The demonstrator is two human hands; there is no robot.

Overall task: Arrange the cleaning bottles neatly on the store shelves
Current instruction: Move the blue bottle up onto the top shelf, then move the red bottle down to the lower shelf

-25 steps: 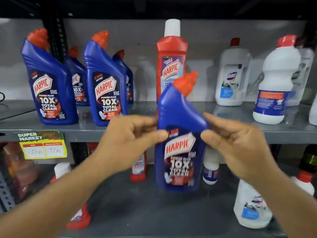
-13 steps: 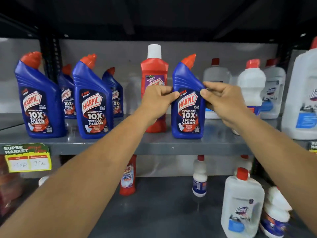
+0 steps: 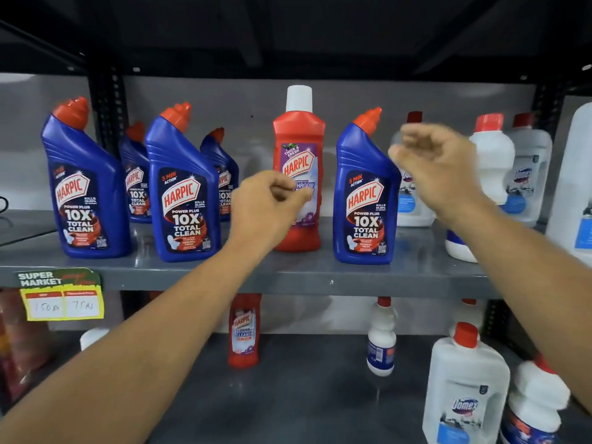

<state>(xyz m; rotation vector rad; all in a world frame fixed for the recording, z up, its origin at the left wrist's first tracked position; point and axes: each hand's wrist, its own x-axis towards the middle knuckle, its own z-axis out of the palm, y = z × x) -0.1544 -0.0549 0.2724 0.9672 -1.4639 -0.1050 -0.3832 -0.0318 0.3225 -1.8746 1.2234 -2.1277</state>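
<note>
A blue Harpic bottle (image 3: 365, 200) with an orange cap stands upright at the front of the upper grey shelf (image 3: 288, 274), free of both hands. Left of it is a tall red Harpic bottle (image 3: 299, 136), partly hidden by my left hand (image 3: 269, 203), which hovers loosely curled and holds nothing. My right hand (image 3: 429, 161) is blurred, raised just right of the blue bottle, fingers loosely apart and empty. Two more blue Harpic bottles (image 3: 182, 193) (image 3: 85, 187) stand in the front row at the left, with smaller ones behind them.
White Domex bottles (image 3: 528, 174) fill the upper shelf's right side, and a large white jug (image 3: 573, 187) is at the right edge. The lower shelf holds a small red bottle (image 3: 244, 331), a small white bottle (image 3: 381, 338) and a big Domex bottle (image 3: 464, 389). A price tag (image 3: 61, 294) hangs at left.
Both hands lifted the blue Harpic bottle onto the upper shelf beside the red one, then let go. My left hand drew back left and my right hand moved up and right.
</note>
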